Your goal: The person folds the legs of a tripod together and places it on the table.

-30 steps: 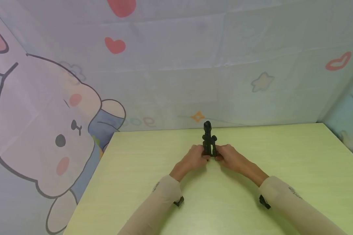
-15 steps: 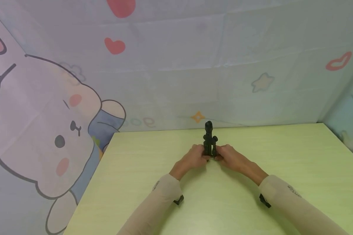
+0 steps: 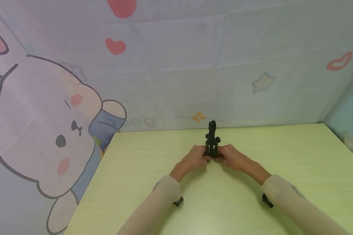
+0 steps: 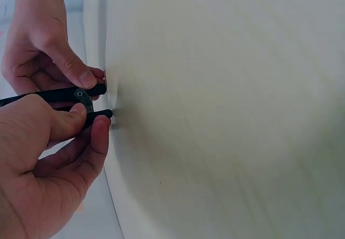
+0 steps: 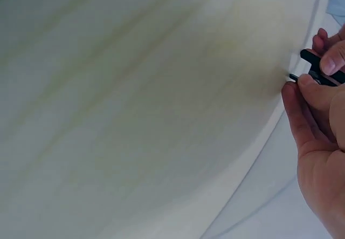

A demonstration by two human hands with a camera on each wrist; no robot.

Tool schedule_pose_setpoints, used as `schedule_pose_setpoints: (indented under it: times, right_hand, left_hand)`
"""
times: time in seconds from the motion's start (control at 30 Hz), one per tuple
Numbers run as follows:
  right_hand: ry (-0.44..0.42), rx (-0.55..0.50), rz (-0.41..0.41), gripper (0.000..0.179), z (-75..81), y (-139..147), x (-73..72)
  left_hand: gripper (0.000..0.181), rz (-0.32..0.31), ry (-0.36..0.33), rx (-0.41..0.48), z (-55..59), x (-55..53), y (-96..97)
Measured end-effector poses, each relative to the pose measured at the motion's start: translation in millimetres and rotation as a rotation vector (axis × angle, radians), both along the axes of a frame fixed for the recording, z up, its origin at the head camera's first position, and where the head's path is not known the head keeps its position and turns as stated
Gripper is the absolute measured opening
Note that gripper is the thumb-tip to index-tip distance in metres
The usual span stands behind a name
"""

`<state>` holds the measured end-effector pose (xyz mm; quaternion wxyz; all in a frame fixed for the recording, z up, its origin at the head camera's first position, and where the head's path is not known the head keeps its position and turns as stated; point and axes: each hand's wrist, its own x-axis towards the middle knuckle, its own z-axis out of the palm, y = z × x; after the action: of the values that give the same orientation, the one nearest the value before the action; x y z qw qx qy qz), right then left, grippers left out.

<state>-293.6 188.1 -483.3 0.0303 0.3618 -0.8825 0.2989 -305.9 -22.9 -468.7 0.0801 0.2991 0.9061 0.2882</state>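
A small black tripod [image 3: 211, 141] stands upright near the far side of the table, with round knobs on its sides and narrow legs below. My left hand [image 3: 195, 156] grips its lower left side, and my right hand [image 3: 233, 157] holds the lower right. In the left wrist view, the thumb and fingers of the left hand [image 4: 46, 163] pinch one black leg [image 4: 99, 116], while the right hand [image 4: 40, 39] holds another beside a small hinged brace [image 4: 81, 94]. The right wrist view shows the right hand [image 5: 318, 125] pinching a leg tip at the frame's edge.
A pale yellow-green table [image 3: 153, 147] lies under both hands. Behind it hangs a cloth backdrop [image 3: 176, 91] with hearts and a star, and a cartoon rabbit [image 3: 47, 140] is printed at the left. Black wrist mounts [image 3: 178, 201] show below the sleeves.
The tripod's top has shifted slightly to the right and its body has turned, so the legs show more separately. Both hands stay nearly in place and keep hold.
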Motion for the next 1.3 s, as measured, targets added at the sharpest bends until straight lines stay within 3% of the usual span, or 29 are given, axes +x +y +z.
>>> schedule_pose_setpoints:
  times: [0.27, 0.57, 0.77, 0.9, 1.1, 1.3]
  right_hand:
    - [-0.054, -0.127, 0.030, 0.015, -0.1, 1, 5.1]
    - [-0.071, -0.164, 0.012, 0.011, -2.1, -10, 14.3]
    - [-0.091, -0.165, 0.020, 0.010, -1.0, -11, 21.0]
    - [-0.083, -0.170, 0.000, 0.008, 2.2, -6, 24.6]
    - [-0.035, -0.169, -0.055, 0.004, 3.7, 6, 25.0]
    - [-0.012, -0.188, -0.074, 0.008, -0.6, 14, 20.9]
  left_hand:
    - [0.004, 0.024, 0.046, 0.038, -2.4, 1.4, -1.4]
    - [0.013, 0.088, 0.011, 0.155, -5.9, 2.7, -10.3]
    - [0.035, 0.063, -0.097, 0.238, -7.5, 6.3, -13.7]
    - [0.040, 0.088, -0.145, 0.276, -10.6, 9.0, -10.1]
    - [0.030, 0.161, -0.101, 0.303, -11.5, 13.3, -5.9]
    - [0.017, 0.130, -0.020, 0.299, -14.2, 13.6, -2.3]
